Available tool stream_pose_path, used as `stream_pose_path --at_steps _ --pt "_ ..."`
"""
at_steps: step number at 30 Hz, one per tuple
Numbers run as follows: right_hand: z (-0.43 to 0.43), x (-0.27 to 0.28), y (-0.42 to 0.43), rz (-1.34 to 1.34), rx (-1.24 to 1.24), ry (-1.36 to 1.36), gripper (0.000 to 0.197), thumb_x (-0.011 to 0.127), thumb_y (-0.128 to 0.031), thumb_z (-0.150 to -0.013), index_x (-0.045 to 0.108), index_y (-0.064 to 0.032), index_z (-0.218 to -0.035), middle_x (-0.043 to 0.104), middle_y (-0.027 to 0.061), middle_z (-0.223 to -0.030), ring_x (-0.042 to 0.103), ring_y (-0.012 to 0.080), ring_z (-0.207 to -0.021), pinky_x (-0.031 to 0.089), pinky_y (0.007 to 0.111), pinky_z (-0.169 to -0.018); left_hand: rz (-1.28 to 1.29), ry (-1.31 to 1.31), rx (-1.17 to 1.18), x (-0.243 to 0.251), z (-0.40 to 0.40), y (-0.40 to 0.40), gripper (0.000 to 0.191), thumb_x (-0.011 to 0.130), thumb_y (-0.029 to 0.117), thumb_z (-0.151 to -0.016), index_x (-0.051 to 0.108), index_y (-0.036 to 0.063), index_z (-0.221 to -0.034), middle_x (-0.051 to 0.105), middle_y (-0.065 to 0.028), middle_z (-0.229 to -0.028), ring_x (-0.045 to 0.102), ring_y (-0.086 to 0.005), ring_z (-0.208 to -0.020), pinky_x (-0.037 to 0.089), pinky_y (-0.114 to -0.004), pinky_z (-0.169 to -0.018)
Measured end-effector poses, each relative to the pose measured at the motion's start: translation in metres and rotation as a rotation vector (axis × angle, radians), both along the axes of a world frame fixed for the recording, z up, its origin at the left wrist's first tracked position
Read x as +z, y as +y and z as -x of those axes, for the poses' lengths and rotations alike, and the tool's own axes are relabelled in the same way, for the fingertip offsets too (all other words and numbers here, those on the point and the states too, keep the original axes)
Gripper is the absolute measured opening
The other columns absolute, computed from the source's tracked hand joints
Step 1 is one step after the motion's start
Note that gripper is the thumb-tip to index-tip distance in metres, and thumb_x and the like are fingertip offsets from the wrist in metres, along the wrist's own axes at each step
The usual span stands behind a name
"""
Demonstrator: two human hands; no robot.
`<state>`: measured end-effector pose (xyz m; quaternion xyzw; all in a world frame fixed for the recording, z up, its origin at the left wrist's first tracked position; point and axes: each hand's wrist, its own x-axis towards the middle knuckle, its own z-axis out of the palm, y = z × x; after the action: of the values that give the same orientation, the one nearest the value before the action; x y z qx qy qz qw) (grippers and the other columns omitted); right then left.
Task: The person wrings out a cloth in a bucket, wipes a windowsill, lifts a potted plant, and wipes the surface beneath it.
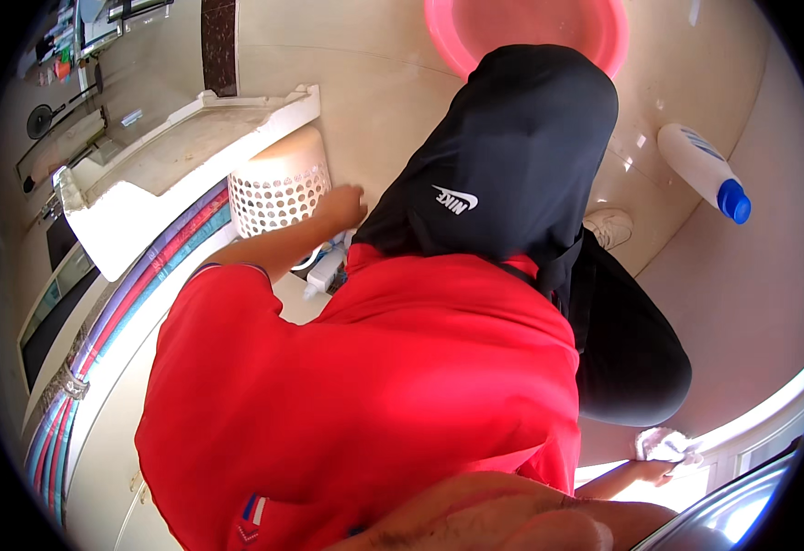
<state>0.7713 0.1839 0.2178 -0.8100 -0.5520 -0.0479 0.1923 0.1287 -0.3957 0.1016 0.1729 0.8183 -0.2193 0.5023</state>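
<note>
At the lower right, my right hand (655,472) grips a crumpled pale cloth (665,445) near a bright white frame (725,461). My left hand (341,206) is at the left of my black-trousered knee (540,117), beside a white basket with round holes (274,200). Its fingers look curled, and I cannot tell whether anything is in them. Just below that hand, a white bottle (326,272) lies among small items partly hidden by my red shirt (388,372).
A pink basin (440,34) stands on the tiled floor beyond my knee. To the right is a white bottle with a blue cap (705,165). A white tray-like ledge (188,148) juts in at left, above a tied striped curtain (147,275). Shiny curved metal (725,513) fills the lower-right corner.
</note>
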Motion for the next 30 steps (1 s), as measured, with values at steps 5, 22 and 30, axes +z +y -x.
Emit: stream_pose_path --at_steps 5,22,30 --pt "0.013 -0.010 0.008 0.037 0.009 0.096 0.036 0.066 -0.029 -0.091 0.067 0.0046 -0.103 0.068 0.0154 -0.089 0.067 0.0264 -0.078 0.059 0.034 -0.067 -0.012 -0.460 0.093 -0.020 -0.113 -0.111 0.045 0.057 0.038 -0.086 0.059 0.0126 -0.122 0.055 -0.0148 -0.133 0.053 -0.0320 -0.121 0.044 -0.045 -0.100" --pt "0.030 0.002 0.020 0.100 0.033 0.180 0.036 0.064 -0.026 -0.092 0.064 0.0064 -0.107 0.066 0.0188 -0.095 0.066 0.0282 -0.084 0.058 0.036 -0.072 0.059 -0.596 0.155 -0.014 -0.167 -0.089 0.056 0.058 0.037 -0.085 0.047 0.0164 -0.135 0.047 -0.0116 -0.142 0.043 -0.0270 -0.131 0.032 -0.044 -0.109" --pt "0.030 -0.001 0.025 0.116 0.042 0.240 0.036 0.063 -0.024 -0.092 0.063 0.0072 -0.109 0.065 0.0204 -0.098 0.066 0.0291 -0.086 0.058 0.037 -0.075 0.060 -0.574 0.137 -0.011 -0.175 -0.099 0.062 0.059 0.036 -0.084 0.041 0.0182 -0.141 0.043 -0.0100 -0.146 0.039 -0.0247 -0.135 0.026 -0.044 -0.113"
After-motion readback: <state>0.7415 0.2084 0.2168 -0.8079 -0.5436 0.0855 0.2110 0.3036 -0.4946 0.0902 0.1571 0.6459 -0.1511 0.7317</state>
